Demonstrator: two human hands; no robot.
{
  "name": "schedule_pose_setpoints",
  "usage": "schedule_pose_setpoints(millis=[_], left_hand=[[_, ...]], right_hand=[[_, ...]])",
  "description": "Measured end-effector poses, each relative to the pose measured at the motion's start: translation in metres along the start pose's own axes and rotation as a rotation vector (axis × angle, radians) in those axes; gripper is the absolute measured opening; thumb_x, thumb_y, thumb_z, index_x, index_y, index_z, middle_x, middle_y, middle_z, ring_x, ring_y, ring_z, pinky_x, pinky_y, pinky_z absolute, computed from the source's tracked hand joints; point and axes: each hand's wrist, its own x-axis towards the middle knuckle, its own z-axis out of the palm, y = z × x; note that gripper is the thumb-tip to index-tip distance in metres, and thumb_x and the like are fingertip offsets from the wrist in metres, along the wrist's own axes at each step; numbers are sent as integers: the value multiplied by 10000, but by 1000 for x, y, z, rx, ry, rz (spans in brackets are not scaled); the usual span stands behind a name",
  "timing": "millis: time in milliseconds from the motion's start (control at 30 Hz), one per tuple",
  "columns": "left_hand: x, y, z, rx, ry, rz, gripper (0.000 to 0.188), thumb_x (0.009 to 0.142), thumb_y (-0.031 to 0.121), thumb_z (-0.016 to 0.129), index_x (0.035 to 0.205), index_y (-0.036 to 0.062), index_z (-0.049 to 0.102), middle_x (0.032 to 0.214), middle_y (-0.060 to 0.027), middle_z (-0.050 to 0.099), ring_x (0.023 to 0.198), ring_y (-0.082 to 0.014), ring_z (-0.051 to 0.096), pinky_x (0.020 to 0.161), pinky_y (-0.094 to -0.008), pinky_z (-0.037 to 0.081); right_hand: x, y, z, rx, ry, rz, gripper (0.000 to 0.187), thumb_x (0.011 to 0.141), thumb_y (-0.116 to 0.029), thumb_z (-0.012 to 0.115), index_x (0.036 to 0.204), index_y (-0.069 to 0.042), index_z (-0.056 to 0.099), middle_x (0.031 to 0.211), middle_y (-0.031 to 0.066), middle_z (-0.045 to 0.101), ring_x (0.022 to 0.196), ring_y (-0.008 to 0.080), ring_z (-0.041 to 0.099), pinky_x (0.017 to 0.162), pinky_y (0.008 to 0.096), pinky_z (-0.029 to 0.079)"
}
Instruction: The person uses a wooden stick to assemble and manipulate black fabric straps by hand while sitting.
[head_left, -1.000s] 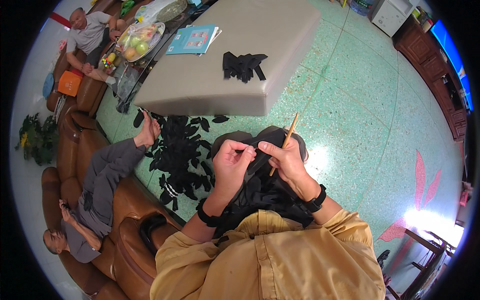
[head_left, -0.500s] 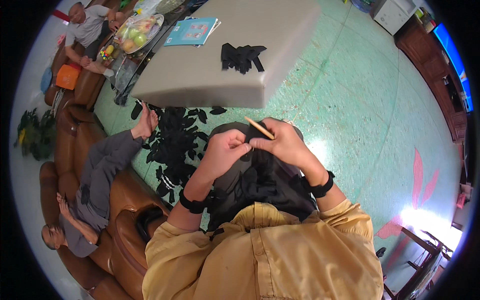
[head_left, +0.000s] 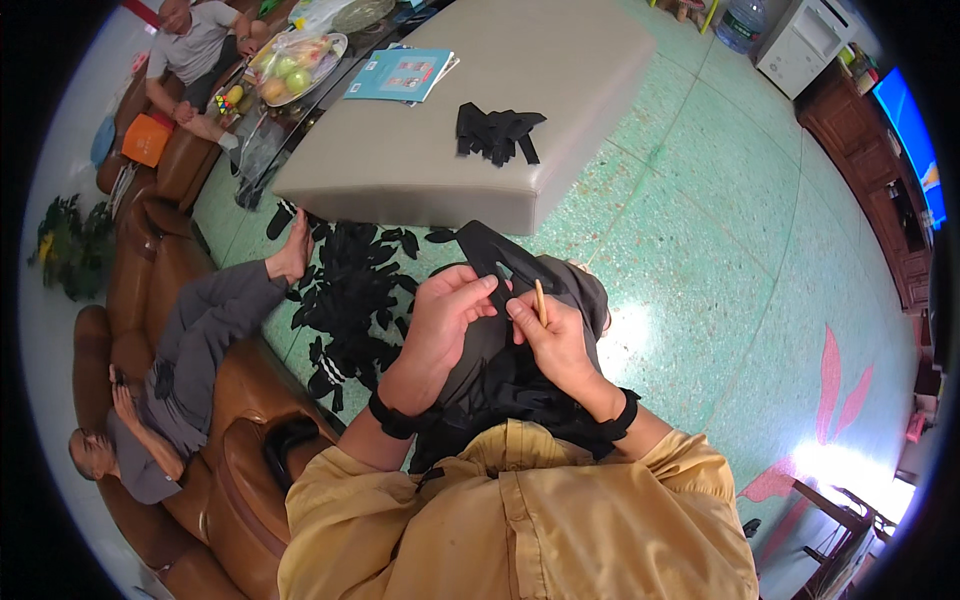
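Observation:
My left hand (head_left: 445, 312) pinches a black cloth strip (head_left: 482, 246) between thumb and fingers, above my lap. The strip stands up in a loop past my fingertips, and a small gap shows through it. In my right hand (head_left: 560, 345) a thin pale wooden stick (head_left: 541, 302) points upward. The thumb and fingers of that hand also meet the strip's lower end, close to the left fingertips. More black cloth (head_left: 500, 385) lies across my lap, partly hidden by my hands.
Ahead stands a beige padded bench (head_left: 400, 200) bearing a pile of black strips (head_left: 500, 132) and blue booklets (head_left: 400, 75). Many black pieces (head_left: 350, 280) cover the floor at left. One person (head_left: 170, 400) reclines on the brown sofa (head_left: 235, 480); another person (head_left: 195, 45) sits far left.
The black strip has come up into a raised loop between my hands. The stick has turned from slanting left to nearly upright. My right hand has moved lower.

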Motion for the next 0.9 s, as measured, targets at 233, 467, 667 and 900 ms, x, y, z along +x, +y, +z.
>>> schedule_pose_setpoints(millis=[233,467,667,900], left_hand=[[2,5,4,-9,2,-64,86,867,119,563,871,36,587,853,-63,633,725,-109,584,658,-241,468],[-1,4,-6,271,40,105,145,851,176,609,823,36,632,820,-1,637,674,-44,515,580,-199,388],[-6,1,0,372,-129,34,121,863,116,583,888,2,614,804,-26,627,659,-71,558,552,-182,392],[-11,1,3,290,-242,17,107,874,29,541,941,-50,568,814,-64,608,692,-144,616,631,-239,479]], right_hand=[[5,0,-10,176,-124,248,194,879,-160,593,752,-13,590,606,-16,558,550,50,469,525,199,363],[17,-2,-61,354,-303,345,302,867,-274,587,982,2,630,671,-14,556,458,14,332,409,186,220],[23,-16,-40,178,-370,309,116,822,-137,622,852,-25,607,588,-59,497,446,1,343,393,189,215],[24,-11,-42,469,-471,544,22,784,-57,578,762,-51,580,588,-30,505,390,8,313,355,197,178]])
